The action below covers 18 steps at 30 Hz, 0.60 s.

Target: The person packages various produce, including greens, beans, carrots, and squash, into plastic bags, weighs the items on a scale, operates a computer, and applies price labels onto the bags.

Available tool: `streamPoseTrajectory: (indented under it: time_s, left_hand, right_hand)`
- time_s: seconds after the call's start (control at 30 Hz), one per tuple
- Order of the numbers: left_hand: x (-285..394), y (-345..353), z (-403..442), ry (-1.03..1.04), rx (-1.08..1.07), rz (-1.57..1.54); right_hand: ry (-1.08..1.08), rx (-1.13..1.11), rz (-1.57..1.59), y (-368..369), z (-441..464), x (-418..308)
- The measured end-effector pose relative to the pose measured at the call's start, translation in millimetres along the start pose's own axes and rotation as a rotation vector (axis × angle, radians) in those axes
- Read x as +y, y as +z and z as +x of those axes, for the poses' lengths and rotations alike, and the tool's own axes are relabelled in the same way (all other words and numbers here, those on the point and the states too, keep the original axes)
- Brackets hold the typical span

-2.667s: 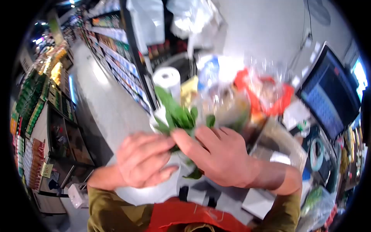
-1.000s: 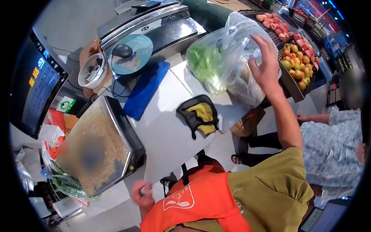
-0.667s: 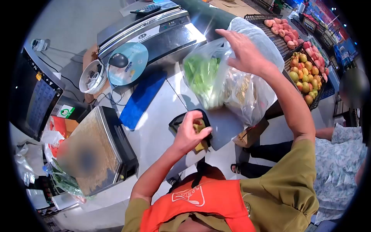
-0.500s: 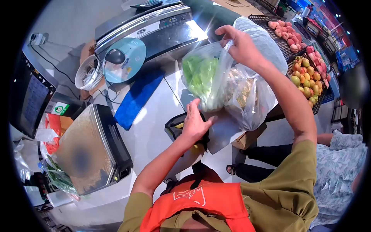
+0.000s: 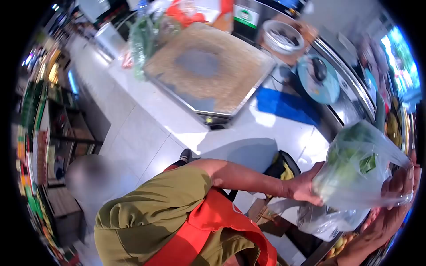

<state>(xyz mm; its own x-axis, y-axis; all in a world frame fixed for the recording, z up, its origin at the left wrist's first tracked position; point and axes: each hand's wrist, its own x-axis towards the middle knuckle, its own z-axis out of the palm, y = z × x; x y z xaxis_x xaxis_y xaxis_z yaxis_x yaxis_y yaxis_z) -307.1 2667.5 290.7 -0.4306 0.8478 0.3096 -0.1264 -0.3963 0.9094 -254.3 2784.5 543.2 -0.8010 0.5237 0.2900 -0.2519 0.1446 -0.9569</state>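
Note:
A clear plastic bag of leafy greens (image 5: 350,159) is held up at the right of the head view. My left hand (image 5: 307,184) grips its lower left side, thumb and fingers pressed around the bulge. At the right edge, my right hand (image 5: 399,186) is closed on the gathered plastic at the bag's other end; some of its fingers are hard to make out. Below the greens sits a second clear plastic bag (image 5: 326,221), its contents mostly hidden.
A flat platform scale (image 5: 239,71) with a worn top stands on the white counter. Beside it lie a blue cloth (image 5: 284,106), a white basket (image 5: 283,37) and a black mouse (image 5: 318,69) on a round blue board. Shelves of goods (image 5: 44,146) and a blurred person (image 5: 91,177) are at left.
My view has swung left toward the scale. My left hand, spread below the bag before, now grips the bag of greens, and my right hand has closed on its plastic.

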Motion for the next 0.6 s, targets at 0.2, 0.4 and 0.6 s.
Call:
streamPoseTrajectory:
  time_s: [0.2, 0.4, 0.6]
  left_hand:
    - [101.6, -78.4, -53.1, -0.187, 0.215, -0.253]
    - [202.0, -221.3, -121.1, -0.119, 0.364, 0.162]
    - [270.5, -365.3, -145.2, -0.244, 0.338, 0.47]
  right_hand:
    - [-0.03, 0.184, -0.112, 65.0, 17.6, -29.5]
    - [-0.108, -0.365, -0.404, 194.4, 68.3, -41.2]
    - [0.023, -0.551, -0.511, 319.9, 90.8, -32.6]
